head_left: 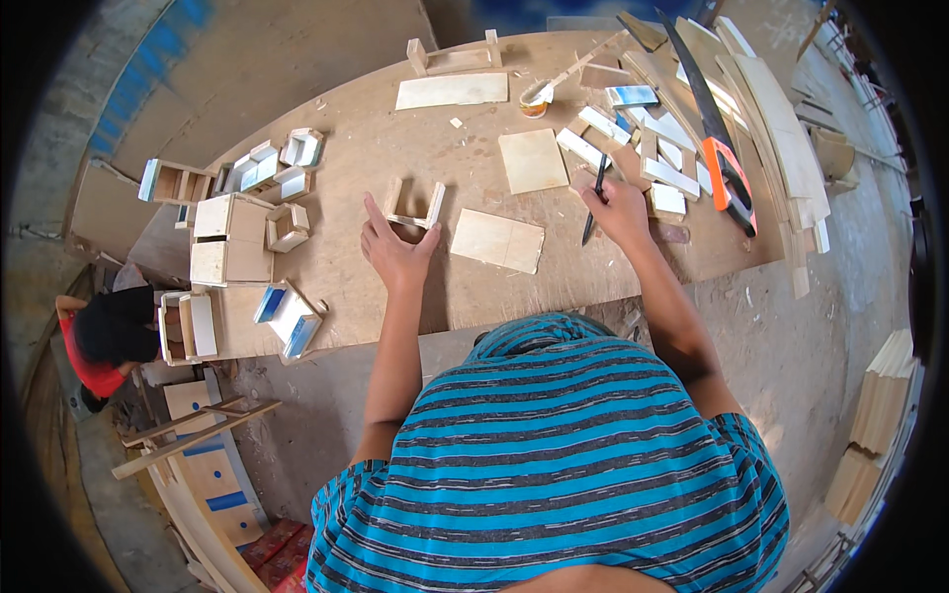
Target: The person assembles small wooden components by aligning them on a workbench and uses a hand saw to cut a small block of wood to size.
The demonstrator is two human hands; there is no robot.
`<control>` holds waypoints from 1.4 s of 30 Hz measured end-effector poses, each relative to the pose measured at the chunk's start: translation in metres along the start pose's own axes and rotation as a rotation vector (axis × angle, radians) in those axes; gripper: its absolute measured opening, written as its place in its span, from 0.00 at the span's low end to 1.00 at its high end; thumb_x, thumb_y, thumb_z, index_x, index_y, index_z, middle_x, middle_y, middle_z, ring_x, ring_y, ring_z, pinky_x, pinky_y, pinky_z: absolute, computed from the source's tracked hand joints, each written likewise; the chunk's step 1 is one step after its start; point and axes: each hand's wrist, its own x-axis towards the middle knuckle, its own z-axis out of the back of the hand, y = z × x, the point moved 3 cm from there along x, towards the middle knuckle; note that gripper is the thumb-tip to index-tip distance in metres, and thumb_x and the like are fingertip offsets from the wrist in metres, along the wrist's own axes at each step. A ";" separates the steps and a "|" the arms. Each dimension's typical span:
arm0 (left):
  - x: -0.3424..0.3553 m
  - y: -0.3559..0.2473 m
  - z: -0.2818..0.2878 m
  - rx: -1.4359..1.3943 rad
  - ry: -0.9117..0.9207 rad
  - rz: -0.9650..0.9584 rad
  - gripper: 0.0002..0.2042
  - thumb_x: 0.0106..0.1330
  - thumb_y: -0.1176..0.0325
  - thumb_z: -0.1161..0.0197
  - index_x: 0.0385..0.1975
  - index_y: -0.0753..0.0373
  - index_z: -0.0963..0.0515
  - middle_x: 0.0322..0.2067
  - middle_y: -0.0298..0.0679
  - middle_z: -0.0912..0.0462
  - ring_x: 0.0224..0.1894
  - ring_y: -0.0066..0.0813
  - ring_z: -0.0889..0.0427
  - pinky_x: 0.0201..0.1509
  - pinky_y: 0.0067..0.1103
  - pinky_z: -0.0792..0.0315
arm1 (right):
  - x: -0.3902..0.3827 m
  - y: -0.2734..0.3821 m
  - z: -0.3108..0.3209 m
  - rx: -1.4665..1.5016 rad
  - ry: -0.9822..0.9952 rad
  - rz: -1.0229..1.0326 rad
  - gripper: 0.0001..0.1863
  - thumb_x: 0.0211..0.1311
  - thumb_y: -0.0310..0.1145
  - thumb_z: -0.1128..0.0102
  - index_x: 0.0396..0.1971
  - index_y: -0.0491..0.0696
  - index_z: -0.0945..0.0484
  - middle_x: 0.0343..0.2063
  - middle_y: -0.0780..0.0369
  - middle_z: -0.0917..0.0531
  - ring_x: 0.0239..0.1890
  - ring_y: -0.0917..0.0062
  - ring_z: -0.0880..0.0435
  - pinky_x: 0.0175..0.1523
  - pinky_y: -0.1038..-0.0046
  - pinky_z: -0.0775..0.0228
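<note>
My left hand (398, 257) is on the bench with thumb and index finger spread. Its thumb touches the near right end of a small U-shaped wooden frame (415, 219), while the index finger points away along the left side. In my right hand (623, 210) is a slim black pen-like tool (590, 229), slanting down toward the bench; its exact kind is unclear. Between the hands lies a thin rectangular wooden panel (497, 240). Beyond it is a squarer pale panel (533, 162).
A handsaw with an orange handle (720, 158) lies at the right, beside long boards (781, 128) and loose wood blocks (672, 178). A small glue cup (536, 99) holds a stick. Several small wooden boxes (232, 242) stand left on the bench (366, 148). Another person (104, 336) is at far left.
</note>
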 end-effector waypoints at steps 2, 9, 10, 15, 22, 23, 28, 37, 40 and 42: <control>0.001 -0.002 0.002 -0.038 0.009 0.021 0.55 0.38 0.56 0.25 0.68 0.62 0.51 0.45 0.59 0.30 0.47 0.56 0.30 0.55 0.41 0.37 | 0.000 -0.004 -0.002 -0.017 -0.025 0.017 0.16 0.53 0.45 0.37 0.23 0.45 0.21 0.15 0.57 0.21 0.20 0.65 0.20 0.28 0.66 0.30; 0.002 0.000 0.003 -0.076 -0.001 -0.011 0.53 0.37 0.59 0.24 0.67 0.61 0.47 0.40 0.52 0.30 0.44 0.52 0.31 0.52 0.40 0.36 | -0.005 0.006 -0.005 -0.121 0.048 0.080 0.17 0.54 0.47 0.41 0.23 0.46 0.22 0.19 0.56 0.20 0.26 0.59 0.19 0.32 0.61 0.28; 0.003 0.000 0.002 -0.078 0.004 -0.022 0.52 0.37 0.60 0.24 0.67 0.61 0.47 0.40 0.52 0.30 0.44 0.52 0.31 0.52 0.40 0.36 | -0.008 0.008 -0.009 -0.172 0.067 0.113 0.16 0.54 0.46 0.42 0.23 0.47 0.22 0.20 0.56 0.19 0.27 0.59 0.19 0.33 0.60 0.27; 0.008 0.006 0.003 -0.099 0.016 -0.073 0.52 0.37 0.61 0.25 0.67 0.62 0.47 0.43 0.54 0.29 0.46 0.54 0.30 0.54 0.41 0.37 | -0.013 0.028 -0.027 -0.186 0.261 0.104 0.13 0.52 0.44 0.42 0.24 0.49 0.22 0.24 0.55 0.19 0.32 0.59 0.19 0.35 0.58 0.28; 0.019 0.014 0.002 -0.144 0.047 -0.105 0.53 0.38 0.61 0.25 0.67 0.64 0.49 0.48 0.55 0.28 0.50 0.54 0.30 0.58 0.40 0.37 | 0.008 0.037 -0.026 -0.204 0.160 0.166 0.12 0.52 0.40 0.38 0.32 0.49 0.23 0.28 0.57 0.20 0.32 0.60 0.19 0.36 0.58 0.28; 0.021 0.015 0.004 -0.152 0.043 -0.123 0.53 0.38 0.61 0.24 0.67 0.64 0.49 0.49 0.56 0.28 0.51 0.54 0.30 0.58 0.40 0.38 | 0.006 0.042 -0.021 -0.232 0.085 0.236 0.13 0.52 0.40 0.38 0.33 0.49 0.23 0.30 0.57 0.20 0.34 0.60 0.19 0.36 0.59 0.28; 0.017 0.020 0.007 -0.188 0.081 -0.070 0.56 0.37 0.59 0.22 0.68 0.65 0.51 0.54 0.56 0.31 0.56 0.53 0.33 0.61 0.39 0.39 | -0.024 0.070 -0.012 -0.333 0.271 0.287 0.27 0.46 0.47 0.32 0.45 0.47 0.24 0.42 0.57 0.24 0.44 0.62 0.22 0.45 0.63 0.27; -0.024 -0.045 0.028 -0.130 0.371 -0.547 0.48 0.34 0.56 0.22 0.61 0.64 0.36 0.61 0.47 0.35 0.67 0.52 0.44 0.67 0.40 0.45 | -0.069 0.063 -0.026 -0.164 0.310 0.265 0.38 0.35 0.39 0.24 0.52 0.47 0.27 0.49 0.59 0.28 0.53 0.63 0.28 0.53 0.65 0.31; -0.037 -0.056 0.009 -0.190 0.477 -0.640 0.43 0.36 0.58 0.23 0.58 0.63 0.32 0.57 0.45 0.31 0.64 0.49 0.38 0.65 0.39 0.42 | -0.071 0.062 -0.022 -0.142 0.340 0.254 0.38 0.35 0.37 0.25 0.53 0.47 0.27 0.50 0.59 0.28 0.53 0.63 0.29 0.55 0.65 0.32; -0.041 -0.059 -0.002 -0.201 0.499 -0.602 0.39 0.36 0.59 0.23 0.54 0.63 0.28 0.53 0.45 0.28 0.59 0.48 0.34 0.62 0.38 0.38 | -0.075 0.061 -0.023 -0.132 0.322 0.261 0.37 0.36 0.35 0.26 0.53 0.48 0.27 0.51 0.59 0.29 0.54 0.62 0.29 0.56 0.65 0.33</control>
